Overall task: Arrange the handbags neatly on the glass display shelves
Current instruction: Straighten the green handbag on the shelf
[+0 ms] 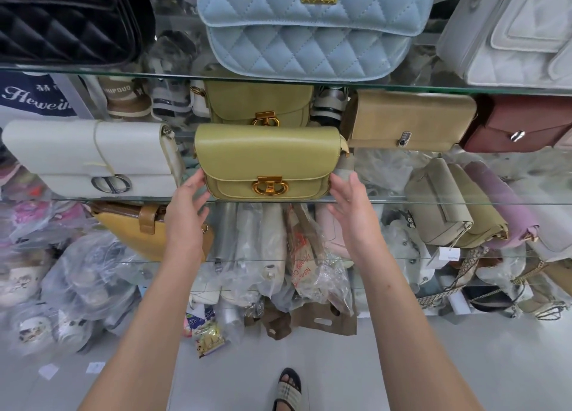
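Left hand (pixel 185 200), right hand (pixel 349 200), spread, flanking green handbag (pixel 269 159) on glass shelf (pixel 433 200)

A clear glass shelf (pixel 387 200) carries a white leather flap handbag (pixel 89 156), an olive-green leather handbag with a gold clasp (pixel 266 159), and grey-beige zipped pouches (pixel 445 203).

Both forearms are bare, with no sleeves, watch or rings on the left hand (pixel 185 212) or right hand (pixel 353 212). At six o'clock, one foot wears an open-toed sandal (pixel 288 390) with black and checked beige straps.
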